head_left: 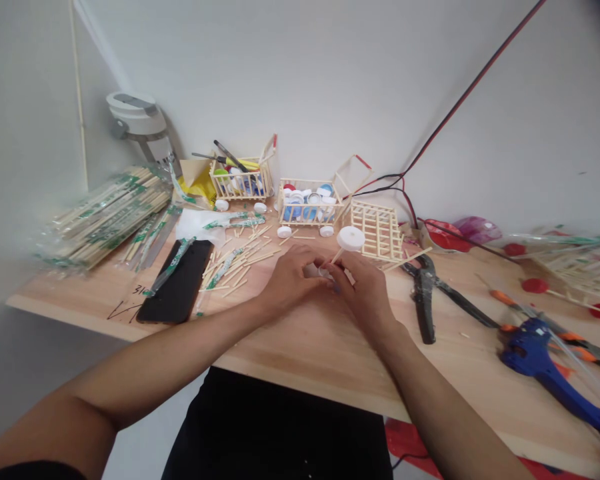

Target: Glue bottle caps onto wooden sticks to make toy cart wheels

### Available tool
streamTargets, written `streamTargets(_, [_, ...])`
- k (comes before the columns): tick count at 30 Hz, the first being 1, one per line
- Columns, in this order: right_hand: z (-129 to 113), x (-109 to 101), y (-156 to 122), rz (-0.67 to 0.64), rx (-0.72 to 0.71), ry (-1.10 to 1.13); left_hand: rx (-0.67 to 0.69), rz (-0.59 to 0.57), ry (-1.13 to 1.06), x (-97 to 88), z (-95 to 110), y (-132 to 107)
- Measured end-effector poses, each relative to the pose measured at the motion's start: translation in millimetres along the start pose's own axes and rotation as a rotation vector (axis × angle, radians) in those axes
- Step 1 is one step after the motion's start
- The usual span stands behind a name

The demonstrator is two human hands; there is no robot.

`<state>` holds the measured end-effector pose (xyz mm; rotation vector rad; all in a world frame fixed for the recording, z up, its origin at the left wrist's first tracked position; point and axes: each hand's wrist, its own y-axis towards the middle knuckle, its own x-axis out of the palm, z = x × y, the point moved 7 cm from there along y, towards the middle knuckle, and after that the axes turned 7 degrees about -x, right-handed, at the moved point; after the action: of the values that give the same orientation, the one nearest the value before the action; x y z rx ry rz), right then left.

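Observation:
My left hand (293, 281) and my right hand (363, 295) meet above the wooden tabletop (300, 340). Together they pinch a small white plastic piece (313, 270), partly hidden by my fingers. Rising from my right hand's grip, a thin wooden stick (337, 255) carries a white bottle-cap wheel (351, 238) at its far end. The stick's near end disappears among my fingers, so I cannot tell exactly how it meets the white piece. Loose wooden sticks (233, 270) lie just beyond my left hand.
Stick-built toy carts (310, 203) holding bottle caps stand at the back, beside a stick frame (377, 230). A black phone (177, 282) and bundled wooden sticks (107, 217) lie left. Black pliers (430, 290) and a blue glue gun (543, 363) lie right.

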<state>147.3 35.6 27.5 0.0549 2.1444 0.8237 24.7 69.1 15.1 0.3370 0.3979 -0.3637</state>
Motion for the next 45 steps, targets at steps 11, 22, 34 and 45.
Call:
streamTargets(11, [-1.1,-1.2,0.9,0.009,0.007,0.001,-0.009,-0.003,0.007,0.2,-0.1,0.1])
streamTargets(22, [-1.4,-1.2,0.8,0.008,0.003,0.0,0.014,0.002,-0.014,0.8,-0.8,0.1])
streamTargets(34, [-1.1,-0.9,0.5,0.009,0.002,-0.007,0.002,-0.008,0.005,1.1,-0.9,0.9])
streamTargets(45, [-2.1,-1.3,1.5,0.009,0.009,0.0,0.003,0.0,0.005,0.5,-0.6,0.1])
